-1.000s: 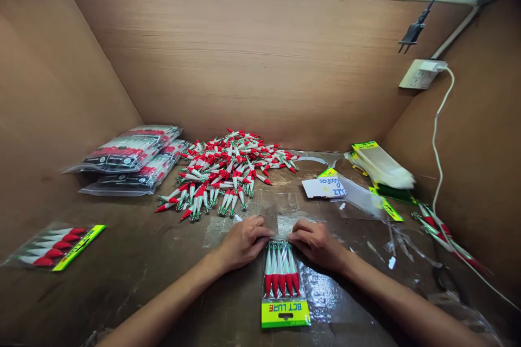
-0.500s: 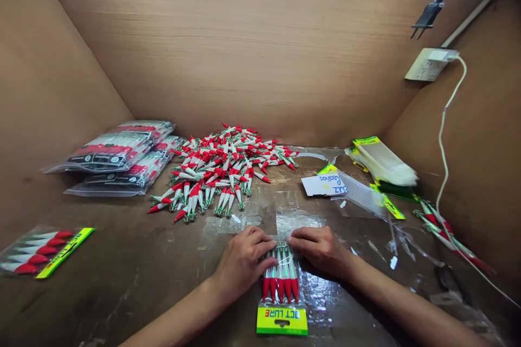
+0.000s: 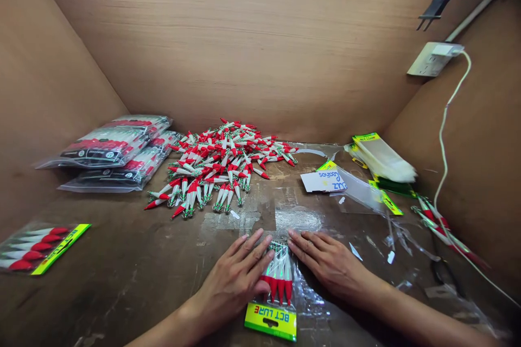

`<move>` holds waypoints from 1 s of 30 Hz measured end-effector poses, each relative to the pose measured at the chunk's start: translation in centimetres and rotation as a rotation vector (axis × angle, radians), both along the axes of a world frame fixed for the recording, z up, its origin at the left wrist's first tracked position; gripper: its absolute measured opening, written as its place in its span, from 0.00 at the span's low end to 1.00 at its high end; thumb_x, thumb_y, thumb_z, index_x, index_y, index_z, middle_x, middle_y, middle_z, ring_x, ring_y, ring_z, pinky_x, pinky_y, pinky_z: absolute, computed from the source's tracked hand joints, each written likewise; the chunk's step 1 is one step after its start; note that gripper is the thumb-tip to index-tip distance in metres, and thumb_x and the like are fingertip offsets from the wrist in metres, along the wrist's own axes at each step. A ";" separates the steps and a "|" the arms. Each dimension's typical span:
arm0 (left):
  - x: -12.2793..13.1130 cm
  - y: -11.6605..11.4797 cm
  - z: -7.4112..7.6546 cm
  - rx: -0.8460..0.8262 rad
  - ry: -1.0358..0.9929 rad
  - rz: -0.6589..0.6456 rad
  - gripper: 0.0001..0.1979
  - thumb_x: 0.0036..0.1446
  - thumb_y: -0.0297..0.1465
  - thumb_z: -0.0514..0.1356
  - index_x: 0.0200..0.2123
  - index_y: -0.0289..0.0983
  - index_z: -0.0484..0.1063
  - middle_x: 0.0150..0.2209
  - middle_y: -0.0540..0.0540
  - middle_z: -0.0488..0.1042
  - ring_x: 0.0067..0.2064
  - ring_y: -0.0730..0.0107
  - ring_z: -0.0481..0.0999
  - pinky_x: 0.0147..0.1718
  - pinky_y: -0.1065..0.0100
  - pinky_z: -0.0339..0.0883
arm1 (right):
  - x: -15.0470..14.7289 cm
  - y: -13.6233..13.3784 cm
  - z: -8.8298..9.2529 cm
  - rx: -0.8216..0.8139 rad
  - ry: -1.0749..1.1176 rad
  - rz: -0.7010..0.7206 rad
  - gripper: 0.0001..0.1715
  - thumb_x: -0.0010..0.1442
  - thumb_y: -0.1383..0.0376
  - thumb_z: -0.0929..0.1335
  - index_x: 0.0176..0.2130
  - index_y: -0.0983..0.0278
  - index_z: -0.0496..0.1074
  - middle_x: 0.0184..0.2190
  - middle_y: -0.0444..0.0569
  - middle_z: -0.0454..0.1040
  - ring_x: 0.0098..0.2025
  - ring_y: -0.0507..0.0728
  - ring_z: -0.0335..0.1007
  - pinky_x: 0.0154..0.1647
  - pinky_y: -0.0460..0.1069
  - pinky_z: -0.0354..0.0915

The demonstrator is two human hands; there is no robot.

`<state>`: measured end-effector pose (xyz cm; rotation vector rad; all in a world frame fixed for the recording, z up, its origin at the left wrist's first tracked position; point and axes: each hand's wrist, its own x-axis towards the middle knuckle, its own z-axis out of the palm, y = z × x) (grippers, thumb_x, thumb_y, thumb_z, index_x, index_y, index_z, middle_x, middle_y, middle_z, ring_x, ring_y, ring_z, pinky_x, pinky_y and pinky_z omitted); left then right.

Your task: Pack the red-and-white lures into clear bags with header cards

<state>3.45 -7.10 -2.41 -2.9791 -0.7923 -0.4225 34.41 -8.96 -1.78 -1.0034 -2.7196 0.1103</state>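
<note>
More packet (image 3: 278, 293) now under left hand (image 3: 233, 277)

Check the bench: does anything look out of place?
Yes: at far right, several lures lie apart from the main heap, with the white cable running across them. Scraps litter the bench near the right hand, looking untidy.

The clear bag (image 3: 275, 298) lies flat on the brown table (image 3: 122, 244), its yellow and green card (image 3: 271, 322) at the near end. Inside, red and white lures (image 3: 281, 274) sit side by side, red ends by the card
</note>
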 end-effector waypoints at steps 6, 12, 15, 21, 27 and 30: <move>0.0 -0.8 -0.6 0.020 0.013 -0.039 0.27 0.69 0.37 0.58 0.67 0.38 0.59 0.67 0.43 0.63 0.70 0.51 0.55 0.64 0.47 0.60 | -0.2 -0.9 -0.1 -0.052 0.067 -0.072 0.38 0.64 0.76 0.61 0.70 0.60 0.54 0.71 0.55 0.52 0.66 0.65 0.61 0.62 0.62 0.66; 0.1 -1.4 -0.3 0.050 -0.015 -0.023 0.23 0.69 0.34 0.58 0.64 0.37 0.63 0.65 0.43 0.67 0.70 0.48 0.57 0.63 0.45 0.61 | -1.3 -3.4 -0.5 -0.101 0.100 -0.035 0.38 0.63 0.75 0.63 0.69 0.59 0.57 0.71 0.53 0.55 0.71 0.65 0.52 0.67 0.65 0.59; 0.1 -1.7 -0.3 0.007 -0.098 0.044 0.17 0.67 0.36 0.59 0.57 0.37 0.70 0.63 0.41 0.69 0.66 0.47 0.63 0.60 0.47 0.64 | -1.0 -4.3 -1.1 -0.102 0.172 -0.101 0.32 0.64 0.74 0.63 0.65 0.58 0.64 0.70 0.53 0.57 0.69 0.66 0.55 0.65 0.65 0.62; 1.8 -1.4 0.4 -0.190 -0.303 0.560 0.20 0.60 0.43 0.65 0.51 0.39 0.72 0.54 0.35 0.72 0.55 0.43 0.71 0.49 0.45 0.71 | -2.5 -5.1 -2.4 -0.135 0.424 -0.558 0.16 0.66 0.63 0.66 0.53 0.58 0.73 0.49 0.58 0.74 0.49 0.67 0.71 0.50 0.65 0.71; 3.9 -1.1 0.0 -0.707 -0.731 0.571 0.13 0.56 0.32 0.66 0.45 0.41 0.70 0.41 0.43 0.78 0.45 0.54 0.78 0.44 0.55 0.72 | -5.7 -4.7 -3.0 -0.361 0.900 -0.662 0.14 0.66 0.56 0.68 0.48 0.58 0.74 0.46 0.56 0.76 0.48 0.67 0.73 0.49 0.61 0.71; 4.0 -1.1 -0.1 -1.043 -1.022 0.496 0.22 0.55 0.34 0.68 0.51 0.41 0.67 0.36 0.47 0.79 0.37 0.62 0.80 0.38 0.64 0.72 | -6.2 -4.2 -2.7 -0.649 1.292 -0.662 0.22 0.65 0.50 0.68 0.52 0.60 0.70 0.43 0.54 0.78 0.43 0.62 0.75 0.44 0.55 0.72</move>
